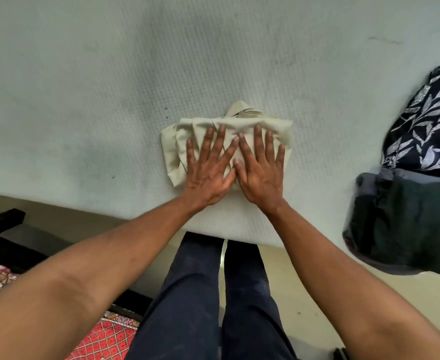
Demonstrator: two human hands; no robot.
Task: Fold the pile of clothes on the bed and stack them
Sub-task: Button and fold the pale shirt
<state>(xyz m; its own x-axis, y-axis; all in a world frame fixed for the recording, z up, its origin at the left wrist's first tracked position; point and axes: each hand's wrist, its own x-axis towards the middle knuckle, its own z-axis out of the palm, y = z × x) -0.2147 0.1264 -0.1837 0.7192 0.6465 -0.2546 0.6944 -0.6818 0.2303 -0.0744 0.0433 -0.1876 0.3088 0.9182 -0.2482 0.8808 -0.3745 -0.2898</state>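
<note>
A beige garment [242, 118], folded into a small rumpled packet, lies on the pale mattress [110, 87] near its front edge. My left hand [208, 165] presses flat on the packet's left half, fingers spread and straight. My right hand [261, 165] lies flat on its right half, touching the left hand at the thumbs. Both palms hide the middle of the cloth. At the right edge a dark blue garment with white leaves [426, 126] lies behind a dark green and grey garment [406, 219].
A dark bed frame piece [3, 222] and a red patterned rug [104, 336] are on the floor at the lower left. My legs in dark trousers [195, 294] stand against the mattress front edge.
</note>
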